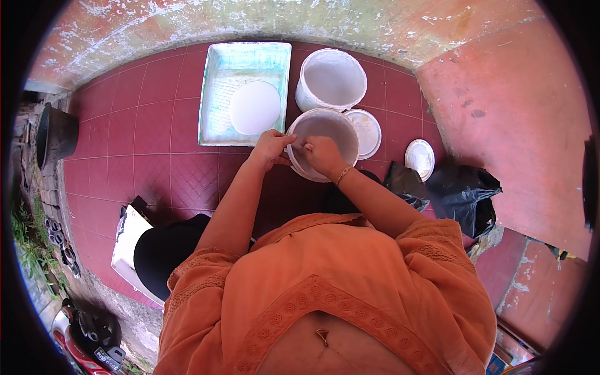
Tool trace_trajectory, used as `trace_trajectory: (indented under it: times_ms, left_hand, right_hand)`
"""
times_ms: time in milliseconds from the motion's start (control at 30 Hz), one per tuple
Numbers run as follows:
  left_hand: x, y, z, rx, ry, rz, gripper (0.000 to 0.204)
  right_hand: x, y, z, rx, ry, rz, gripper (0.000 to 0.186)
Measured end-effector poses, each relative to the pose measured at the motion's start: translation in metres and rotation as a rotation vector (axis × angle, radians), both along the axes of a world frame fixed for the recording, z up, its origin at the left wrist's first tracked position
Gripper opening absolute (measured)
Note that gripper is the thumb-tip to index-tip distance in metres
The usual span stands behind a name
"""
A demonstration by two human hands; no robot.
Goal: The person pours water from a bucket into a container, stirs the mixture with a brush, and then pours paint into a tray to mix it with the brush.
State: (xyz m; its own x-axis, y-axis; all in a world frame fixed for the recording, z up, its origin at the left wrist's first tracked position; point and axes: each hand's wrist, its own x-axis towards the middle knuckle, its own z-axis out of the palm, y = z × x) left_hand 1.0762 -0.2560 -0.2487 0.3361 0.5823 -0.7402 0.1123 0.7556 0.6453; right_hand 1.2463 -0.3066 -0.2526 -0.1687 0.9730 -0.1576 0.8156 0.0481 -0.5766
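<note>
A white plastic bucket is in front of me, tilted toward me so that its pale inside shows. My left hand grips its left rim, with the thumb over the edge. Inside the bucket's mouth is my right hand, its fingers curled closed. What those fingers hold, if anything, is hidden. Beyond my left hand lies a paint tray, stained white and pale green, with a pool of white paint in it. A second white bucket stands just behind the first.
One round lid lies beside the buckets; another lid is farther right. Black plastic bags sit by the orange wall. At lower left is a white container. Red floor tiles run to the peeling back wall.
</note>
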Motion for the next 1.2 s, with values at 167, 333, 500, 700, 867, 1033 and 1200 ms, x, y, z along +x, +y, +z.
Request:
trace_trajectory:
  times_ms: [167, 333, 500, 700, 867, 1033, 1200]
  left_hand:
    - [-0.003, -0.002, -0.003, -0.017, -0.048, 0.011, 0.044]
    - [-0.001, -0.002, 0.001, -0.012, -0.037, 0.009, 0.045]
    - [-0.002, -0.001, -0.001, -0.019, -0.042, 0.006, 0.046]
    - [-0.003, -0.001, -0.005, -0.01, -0.046, 0.003, 0.047]
    - [-0.002, -0.001, -0.005, -0.039, -0.05, 0.005, 0.045]
    - [-0.002, -0.001, -0.002, -0.025, -0.047, 0.005, 0.044]
    - [-0.003, -0.002, -0.005, -0.009, -0.063, 0.006, 0.043]
  right_hand:
    - [0.026, 0.022, -0.002, 0.225, -0.091, -0.011, 0.015]
    - [0.038, 0.007, 0.003, -0.056, -0.33, 0.032, 0.015]
    - [0.001, -0.009, 0.002, -0.162, -0.094, 0.045, 0.018]
    - [0.022, 0.024, 0.001, 0.101, -0.091, -0.015, 0.019]
    - [0.041, 0.017, 0.01, 0.031, -0.239, 0.001, 0.02]
    - [0.005, -0.012, 0.007, -0.145, -0.062, 0.039, 0.021]
    - [0.008, 0.009, 0.0, 0.086, 0.068, -0.1, 0.02]
